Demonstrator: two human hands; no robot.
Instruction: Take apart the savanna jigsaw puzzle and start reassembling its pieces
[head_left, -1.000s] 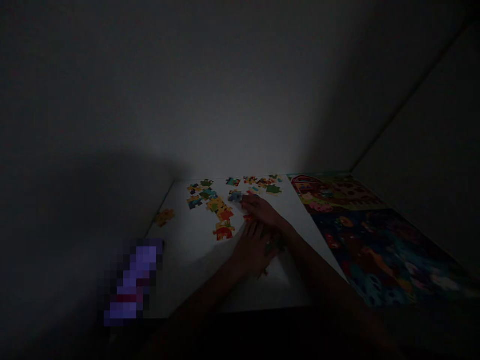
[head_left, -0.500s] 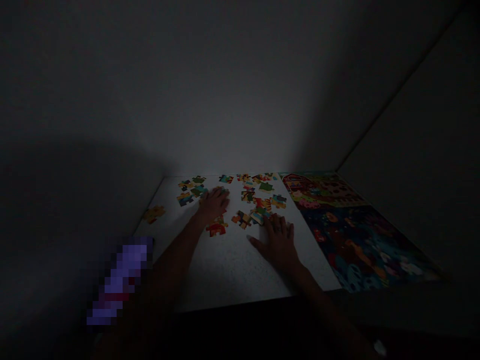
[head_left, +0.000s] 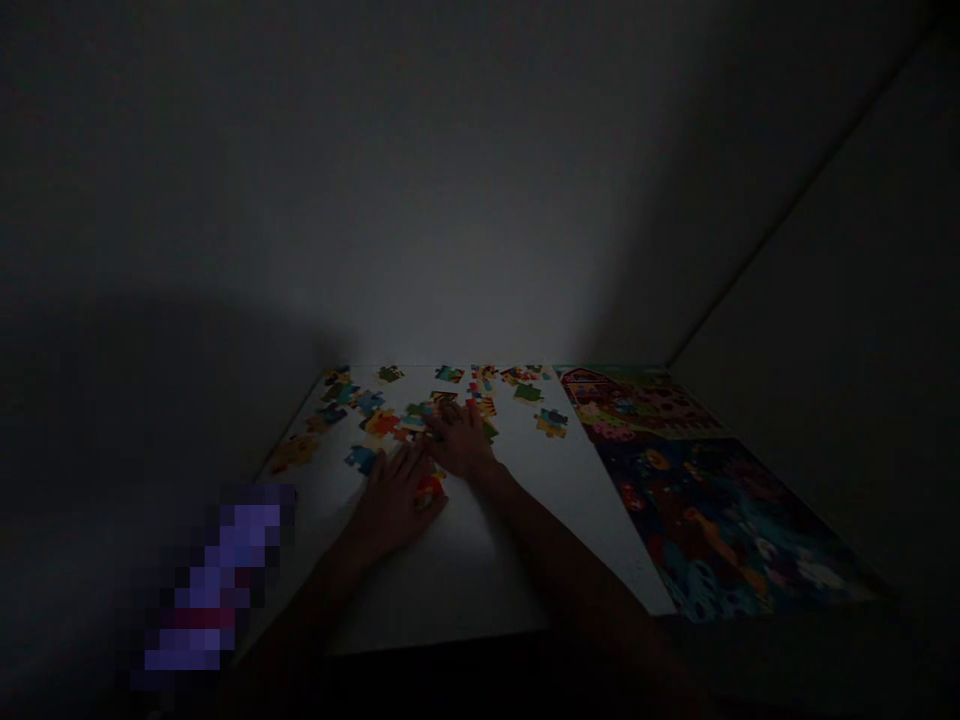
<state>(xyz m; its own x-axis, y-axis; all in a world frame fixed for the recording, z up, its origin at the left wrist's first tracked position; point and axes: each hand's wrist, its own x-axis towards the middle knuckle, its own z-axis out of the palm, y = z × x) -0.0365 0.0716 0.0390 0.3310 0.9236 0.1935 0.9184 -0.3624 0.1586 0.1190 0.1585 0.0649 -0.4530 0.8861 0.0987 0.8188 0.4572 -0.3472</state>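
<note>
1. a white counter is shown in dim light, hemmed in by pale walls.
2. a pixelated purple patch is laid over the lower left of the view, near the counter's left edge; what lies beneath it cannot be told.
3. a red-barn farm picture is seen along the counter's right side, set against a dark sea-scene picture nearer the camera.
4. bright jigsaw pieces are scattered flat across the far half of the counter, left of the pictures, with an orange piece lying apart near the left edge.
5. the left hand is pressed low on the counter, its fingers spread open, with a blue piece just beyond them and a red-and-yellow piece beside the thumb.
6. the right hand is placed just beside the left, over the central cluster of pieces, its fingers curved down; whether a piece is gripped cannot be told.
</note>
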